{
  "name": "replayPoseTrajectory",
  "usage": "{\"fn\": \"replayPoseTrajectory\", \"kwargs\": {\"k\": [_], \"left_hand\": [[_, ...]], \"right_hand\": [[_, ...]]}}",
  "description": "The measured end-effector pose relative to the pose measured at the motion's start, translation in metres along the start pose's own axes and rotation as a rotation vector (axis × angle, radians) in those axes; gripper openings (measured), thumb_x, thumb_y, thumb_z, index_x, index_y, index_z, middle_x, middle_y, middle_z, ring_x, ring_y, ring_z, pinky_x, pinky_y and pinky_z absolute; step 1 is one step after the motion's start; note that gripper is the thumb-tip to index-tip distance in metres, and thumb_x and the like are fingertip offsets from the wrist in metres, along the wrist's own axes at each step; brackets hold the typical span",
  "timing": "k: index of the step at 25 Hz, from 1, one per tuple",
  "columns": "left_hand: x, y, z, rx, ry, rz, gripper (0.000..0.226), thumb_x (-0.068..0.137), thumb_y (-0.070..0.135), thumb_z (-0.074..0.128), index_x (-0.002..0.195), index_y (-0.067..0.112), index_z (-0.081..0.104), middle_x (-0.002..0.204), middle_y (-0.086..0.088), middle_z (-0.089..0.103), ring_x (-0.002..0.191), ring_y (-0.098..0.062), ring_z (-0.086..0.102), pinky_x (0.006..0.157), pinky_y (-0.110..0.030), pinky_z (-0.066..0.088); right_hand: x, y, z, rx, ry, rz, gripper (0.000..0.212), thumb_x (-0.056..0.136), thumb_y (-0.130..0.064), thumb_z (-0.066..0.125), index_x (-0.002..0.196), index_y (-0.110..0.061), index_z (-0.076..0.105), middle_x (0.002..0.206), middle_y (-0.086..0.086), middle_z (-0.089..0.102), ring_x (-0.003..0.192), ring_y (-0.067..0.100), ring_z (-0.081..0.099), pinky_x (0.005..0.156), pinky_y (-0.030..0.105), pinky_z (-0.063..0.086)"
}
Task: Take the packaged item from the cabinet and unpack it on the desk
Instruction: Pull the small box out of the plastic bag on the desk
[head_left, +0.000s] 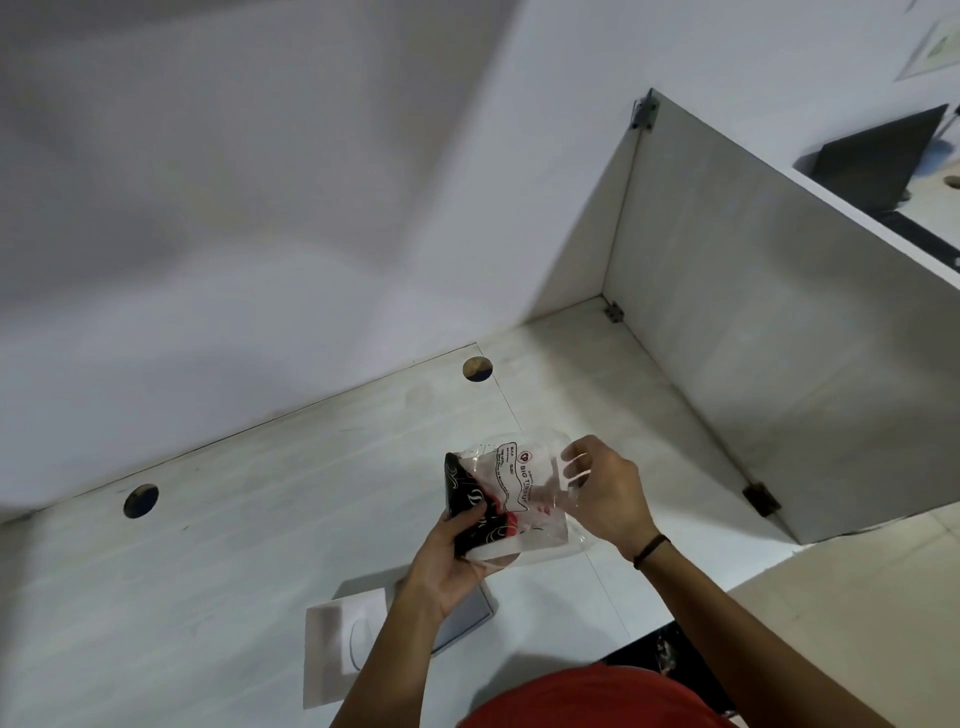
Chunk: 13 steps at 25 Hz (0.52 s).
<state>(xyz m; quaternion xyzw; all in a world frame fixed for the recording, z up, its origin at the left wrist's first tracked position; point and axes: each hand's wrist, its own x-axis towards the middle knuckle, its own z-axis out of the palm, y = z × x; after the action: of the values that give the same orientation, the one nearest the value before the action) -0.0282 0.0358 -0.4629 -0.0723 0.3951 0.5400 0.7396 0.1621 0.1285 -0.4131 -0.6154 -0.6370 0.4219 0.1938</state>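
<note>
My left hand (441, 561) is clamped on the lower end of the packaged item (498, 499), thumb wrapped over its dark face, fingers (467, 519) curled tight around the edge, and the whole thing is up in the air above the pale surface (260, 545), touching nothing but me. The item is a flat, rectangular pack: glossy black with thin white swirls on the left side, a red patch near the middle, a plain white band along the bottom edge. Its long axis runs from my left palm up and away toward the wall, tilted a little left, with the top corner pointing at the back edge of the surface. Over the right half sits a clear plastic wrapper (540, 478), thin, crinkly, catching the light, with a white printed label reading "BIG TISSUE" running lengthwise. My right hand (608, 493) is pinching that loose film at its right edge, fingers closed on the plastic, a dark band on the wrist. The surface is matte, whitish, faintly wood-grained, with two round cable holes (141, 500) near the back. Below my left wrist lies a flat white sheet (337, 654), partly over a grey-blue pad (467, 618). To the right stands a smooth grey divider panel (779, 338)
</note>
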Motion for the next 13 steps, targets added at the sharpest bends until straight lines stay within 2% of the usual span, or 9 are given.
{"fn": "replayPoseTrajectory", "kwargs": {"k": [2,4,6,7,8,9,11,13], "left_hand": [[0.005,-0.001,0.002,0.005,-0.017,-0.003,0.034,0.082,-0.002,0.065,0.116,0.002,0.064,0.11,-0.027,0.069,0.095,-0.041,0.067,0.079,-0.055,0.056],[0.009,-0.002,0.004,0.042,-0.023,-0.018,0.049,0.075,-0.003,0.077,0.121,0.003,0.062,0.119,-0.027,0.064,0.102,-0.043,0.065,0.082,-0.057,0.054],[0.014,-0.004,0.006,0.06,-0.041,-0.043,0.064,0.061,-0.005,0.089,0.119,0.004,0.063,0.117,-0.027,0.066,0.102,-0.044,0.067,0.086,-0.06,0.051],[0.015,-0.005,0.006,0.052,-0.06,-0.062,0.064,0.057,-0.006,0.09,0.115,0.004,0.064,0.112,-0.026,0.068,0.098,-0.043,0.069,0.088,-0.061,0.049],[0.018,-0.006,0.007,0.049,-0.08,-0.087,0.06,0.056,-0.007,0.089,0.111,0.002,0.065,0.107,-0.025,0.069,0.094,-0.042,0.07,0.089,-0.061,0.047],[0.019,-0.006,0.008,0.059,-0.101,-0.112,0.054,0.06,-0.007,0.086,0.109,0.001,0.066,0.105,-0.025,0.069,0.091,-0.041,0.07,0.089,-0.06,0.046],[0.021,-0.007,0.013,0.112,-0.13,-0.152,0.039,0.07,-0.003,0.079,0.108,-0.001,0.068,0.104,-0.025,0.069,0.09,-0.038,0.07,0.088,-0.057,0.048],[0.025,-0.007,0.016,0.17,-0.107,-0.151,0.026,0.08,0.0,0.072,0.106,-0.001,0.069,0.103,-0.024,0.069,0.089,-0.035,0.07,0.084,-0.052,0.052]], "right_hand": [[0.002,0.006,-0.004,-0.055,-0.048,0.039,0.044,0.065,-0.042,0.091,0.093,-0.016,0.068,0.083,-0.003,0.071,0.073,0.017,0.069,0.062,0.023,0.053],[0.004,0.016,-0.008,-0.127,-0.138,0.021,0.016,0.079,-0.033,0.082,0.078,-0.022,0.069,0.077,-0.005,0.069,0.074,0.021,0.066,0.059,0.016,0.045],[0.006,0.026,-0.007,-0.132,-0.21,-0.003,0.032,0.078,-0.028,0.075,0.058,-0.03,0.05,0.065,-0.01,0.056,0.07,0.021,0.055,0.056,0.016,0.038],[0.007,0.031,-0.006,-0.093,-0.219,-0.01,0.032,0.07,-0.032,0.07,0.054,-0.028,0.043,0.062,-0.01,0.052,0.069,0.022,0.052,0.058,0.022,0.04],[0.007,0.035,-0.008,-0.001,-0.22,0.0,0.025,0.06,-0.038,0.065,0.052,-0.024,0.045,0.06,-0.007,0.054,0.068,0.022,0.053,0.061,0.029,0.044],[0.008,0.038,-0.008,0.111,-0.243,-0.016,0.023,0.055,-0.042,0.063,0.056,-0.02,0.055,0.063,-0.003,0.059,0.068,0.021,0.055,0.062,0.032,0.047],[0.008,0.04,-0.011,0.325,-0.349,-0.012,0.04,0.061,-0.041,0.076,0.081,-0.007,0.073,0.079,0.006,0.071,0.072,0.018,0.061,0.061,0.029,0.049],[0.009,0.044,-0.016,0.459,-0.343,0.079,0.035,0.072,-0.027,0.085,0.098,-0.004,0.076,0.094,0.012,0.077,0.078,0.021,0.067,0.065,0.03,0.052]]}}
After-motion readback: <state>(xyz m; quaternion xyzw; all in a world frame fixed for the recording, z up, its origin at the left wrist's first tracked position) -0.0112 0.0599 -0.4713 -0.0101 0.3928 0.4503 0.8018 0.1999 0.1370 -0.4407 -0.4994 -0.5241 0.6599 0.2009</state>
